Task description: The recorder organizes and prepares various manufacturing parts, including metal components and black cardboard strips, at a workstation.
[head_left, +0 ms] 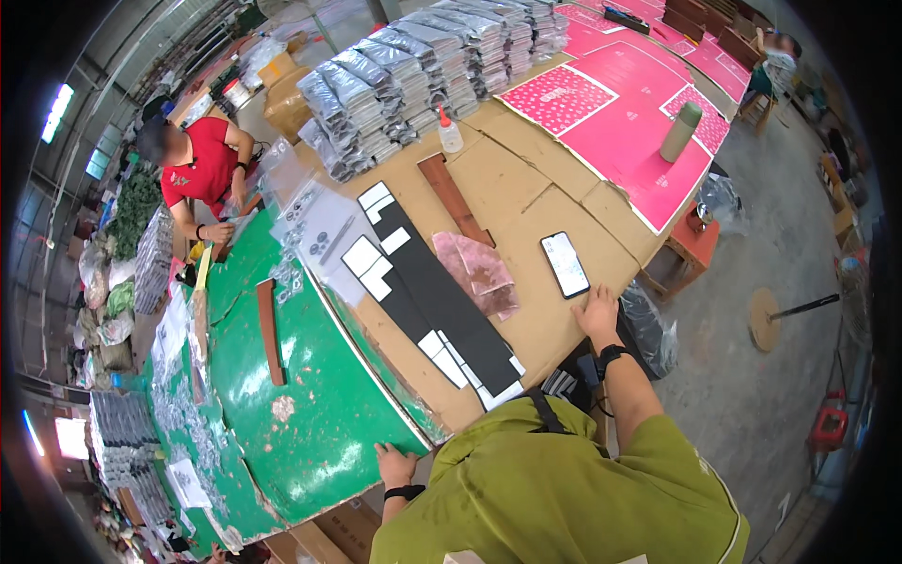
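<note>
My left hand (395, 464) rests on the near edge of the green tabletop (324, 451), fingers apart and holding nothing. Flat on the edge of the cardboard-covered table (537, 329), my right hand (598, 314) lies open just below a phone (565, 265) with a lit screen. Between the hands are long black strips (442, 299) with white patches at their ends. Beside them lies a stained pink cloth (477, 274). A brown leather-like strip (456, 200) stretches out beyond the cloth, and a similar brown strip (271, 331) sits on the green top.
Stacks of plastic-wrapped bundles (404, 80) line the far side, with a red-tipped squeeze bottle (449, 132) before them. A green flask (681, 132) stands on pink sheeting (625, 94) at far right. Across the green table, a person in red (202, 164) handles a brown piece. A red stool (686, 249) stands right.
</note>
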Available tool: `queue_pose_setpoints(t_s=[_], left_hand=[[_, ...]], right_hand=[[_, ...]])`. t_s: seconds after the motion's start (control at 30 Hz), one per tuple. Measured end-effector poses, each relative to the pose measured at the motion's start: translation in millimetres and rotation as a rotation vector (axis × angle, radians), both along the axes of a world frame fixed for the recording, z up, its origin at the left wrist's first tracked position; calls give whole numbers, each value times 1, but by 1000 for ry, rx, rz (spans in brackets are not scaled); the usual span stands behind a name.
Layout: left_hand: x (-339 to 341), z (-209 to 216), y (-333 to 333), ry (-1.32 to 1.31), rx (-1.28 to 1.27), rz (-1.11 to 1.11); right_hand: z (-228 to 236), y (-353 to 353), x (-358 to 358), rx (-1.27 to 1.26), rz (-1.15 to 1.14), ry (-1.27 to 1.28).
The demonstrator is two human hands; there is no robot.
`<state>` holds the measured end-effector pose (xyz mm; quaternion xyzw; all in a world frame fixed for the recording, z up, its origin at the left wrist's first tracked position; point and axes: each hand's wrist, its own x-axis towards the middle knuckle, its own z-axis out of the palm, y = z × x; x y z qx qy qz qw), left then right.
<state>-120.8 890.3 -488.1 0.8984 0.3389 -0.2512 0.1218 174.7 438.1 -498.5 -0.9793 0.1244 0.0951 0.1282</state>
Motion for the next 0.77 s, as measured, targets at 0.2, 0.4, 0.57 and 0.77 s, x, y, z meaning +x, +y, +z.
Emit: queue_pose_setpoints(t_s=[0.2,0.4,0.57,0.77], left_hand=[[7,15,2,54,-87,19],[-14,31,-6,-237,-86,143],[-48,69,-23,-473,-209,-40],[-96,51,-20,-491,-418,37]], right_hand=[[-2,-1,-1,-4,6,3],[-2,-1,-1,8,23,3],[-10,-7,-2,-1,23,-31],[-9,-5,-1,-38,43,-43]])
